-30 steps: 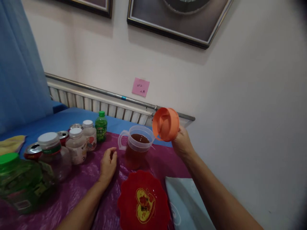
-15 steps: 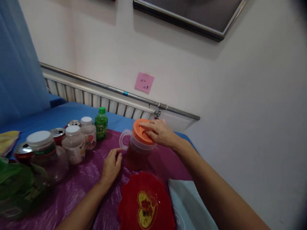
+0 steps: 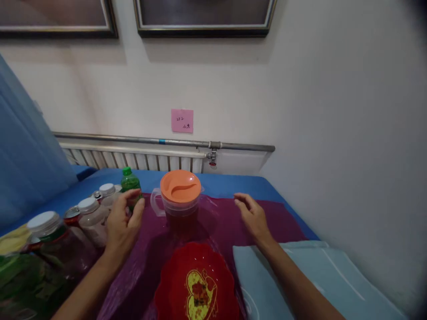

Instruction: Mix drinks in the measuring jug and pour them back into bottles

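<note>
A clear plastic pitcher [image 3: 182, 218] of brownish liquid stands upright on the purple sheet, its handle pointing left. An orange lid [image 3: 180, 186] sits on top of it. My left hand [image 3: 123, 218] hovers left of the pitcher, thumb and fingers apart, holding nothing and partly covering the jars behind. To the pitcher's right, my right hand [image 3: 252, 215] is raised above the sheet with fingers loosely curved and apart, also holding nothing. Neither hand touches the pitcher. In front of it lies a red scalloped tray [image 3: 167, 284] with a yellow printed pattern.
Along the left stand white-lidded jars [image 3: 46, 238], cans, a small green bottle [image 3: 130, 181] and a large green container [image 3: 23, 284]. A light blue cloth [image 3: 320, 275] lies at the right. Behind the table run a pipe [image 3: 133, 138] and a radiator [image 3: 150, 161].
My right hand has let go of the orange lid and moved right. My left hand has lifted and moved left, its fingers spreading. The view has levelled out.
</note>
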Tool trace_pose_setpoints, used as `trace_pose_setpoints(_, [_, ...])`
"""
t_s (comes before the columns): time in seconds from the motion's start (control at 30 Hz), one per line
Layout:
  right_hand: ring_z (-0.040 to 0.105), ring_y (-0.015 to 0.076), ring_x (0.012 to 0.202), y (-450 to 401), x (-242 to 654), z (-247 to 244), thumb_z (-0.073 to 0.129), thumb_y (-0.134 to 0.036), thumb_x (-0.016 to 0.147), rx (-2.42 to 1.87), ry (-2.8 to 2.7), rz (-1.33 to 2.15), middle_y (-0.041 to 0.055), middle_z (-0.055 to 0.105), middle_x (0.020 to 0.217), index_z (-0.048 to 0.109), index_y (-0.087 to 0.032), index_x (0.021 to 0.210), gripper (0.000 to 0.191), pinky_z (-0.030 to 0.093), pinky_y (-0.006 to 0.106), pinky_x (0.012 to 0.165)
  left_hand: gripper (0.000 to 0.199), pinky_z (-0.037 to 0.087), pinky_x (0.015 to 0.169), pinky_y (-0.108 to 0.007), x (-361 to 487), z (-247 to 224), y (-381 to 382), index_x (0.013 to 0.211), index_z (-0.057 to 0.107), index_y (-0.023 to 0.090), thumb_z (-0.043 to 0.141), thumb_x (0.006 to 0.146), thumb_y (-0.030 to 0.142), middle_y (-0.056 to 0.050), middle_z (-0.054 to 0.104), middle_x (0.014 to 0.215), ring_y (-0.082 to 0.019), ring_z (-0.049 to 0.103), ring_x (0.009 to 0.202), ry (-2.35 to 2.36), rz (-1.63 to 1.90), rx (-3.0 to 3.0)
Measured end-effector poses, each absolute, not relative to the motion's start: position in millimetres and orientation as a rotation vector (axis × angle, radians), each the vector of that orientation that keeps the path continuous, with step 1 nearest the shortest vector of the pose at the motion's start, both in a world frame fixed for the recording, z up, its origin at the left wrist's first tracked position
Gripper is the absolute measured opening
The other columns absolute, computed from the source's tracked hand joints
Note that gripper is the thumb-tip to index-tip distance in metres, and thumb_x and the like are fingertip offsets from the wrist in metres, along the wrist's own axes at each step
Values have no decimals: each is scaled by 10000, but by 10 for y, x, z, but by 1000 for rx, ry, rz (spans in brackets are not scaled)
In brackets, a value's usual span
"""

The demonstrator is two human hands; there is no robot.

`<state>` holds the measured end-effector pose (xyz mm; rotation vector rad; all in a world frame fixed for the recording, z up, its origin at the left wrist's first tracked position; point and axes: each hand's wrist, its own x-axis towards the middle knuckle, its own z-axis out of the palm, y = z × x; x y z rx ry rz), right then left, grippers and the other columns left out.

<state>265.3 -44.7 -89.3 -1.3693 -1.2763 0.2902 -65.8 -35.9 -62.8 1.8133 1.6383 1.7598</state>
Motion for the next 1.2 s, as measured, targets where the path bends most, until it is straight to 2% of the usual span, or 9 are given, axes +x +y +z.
trace_pose_setpoints(0.1, [679, 249, 857, -410, 2704, -1282, 508, -394, 789, -1339, -1211, 311, 99, 741, 914, 672, -197, 881, 273, 537, 405, 819, 331, 465, 919, -420, -454, -160, -230, 1019, 650, 224, 538, 830, 472, -82, 695, 1048, -264, 618, 995, 1632, 1512, 2233])
trace_pose_setpoints(0.2, [676, 257, 843, -359, 2745, -1499, 504, -350, 763, -1305, -1189, 325, 98, 733, 884, 666, -207, 830, 226, 536, 414, 811, 295, 455, 935, -421, -219, 89, -53, 952, 686, 224, 548, 812, 443, -85, 722, 1025, -273, 627, 1005, 1516, 1166, 2567])
trace_pose_setpoints(0.33, [665, 241, 837, -307, 2791, -1617, 497, -284, 769, -1264, -1200, 345, 72, 724, 874, 658, -229, 811, 176, 530, 397, 813, 278, 464, 885, -386, -58, 207, 133, 866, 725, 215, 535, 794, 406, -83, 733, 1005, -258, 644, 936, 1497, 769, 2776])
trace_pose_setpoints(0.43, [656, 230, 825, -271, 2790, -1652, 488, -231, 753, -1248, -1216, 349, 53, 710, 846, 655, -239, 790, 170, 521, 383, 815, 307, 469, 846, -377, -44, 261, 200, 899, 747, 223, 529, 789, 410, -82, 731, 968, -259, 643, 898, 1581, 579, 2868])
trace_pose_setpoints(0.57, [645, 225, 812, -218, 2791, -1675, 474, -192, 748, -1245, -1217, 342, 43, 697, 828, 652, -245, 780, 188, 511, 376, 805, 301, 447, 928, -407, -40, 321, 245, 945, 756, 265, 524, 799, 391, -77, 733, 1038, -274, 643, 961, 1492, 369, 3000])
trace_pose_setpoints(0.8, [632, 222, 792, -154, 2822, -1691, 464, -147, 721, -1250, -1204, 336, 45, 680, 797, 635, -233, 749, 193, 502, 364, 780, 342, 499, 809, -321, -24, 488, 237, 849, 734, 242, 525, 776, 502, -72, 727, 951, -241, 656, 862, 1449, 397, 2791])
trace_pose_setpoints(1.03, [617, 201, 764, -132, 2810, -1703, 474, -111, 708, -1251, -1220, 348, 33, 680, 787, 631, -230, 746, 200, 496, 341, 758, 359, 515, 703, -287, 24, 513, 177, 881, 732, 237, 573, 722, 516, -67, 721, 934, -219, 644, 812, 1464, 410, 2599])
trace_pose_setpoints(1.2, [620, 199, 772, -110, 2811, -1725, 479, -106, 707, -1257, -1230, 359, 29, 681, 797, 642, -227, 754, 209, 496, 343, 764, 306, 523, 744, -300, 47, 560, 184, 837, 742, 251, 591, 695, 476, -67, 731, 976, -231, 648, 861, 1445, 393, 2551])
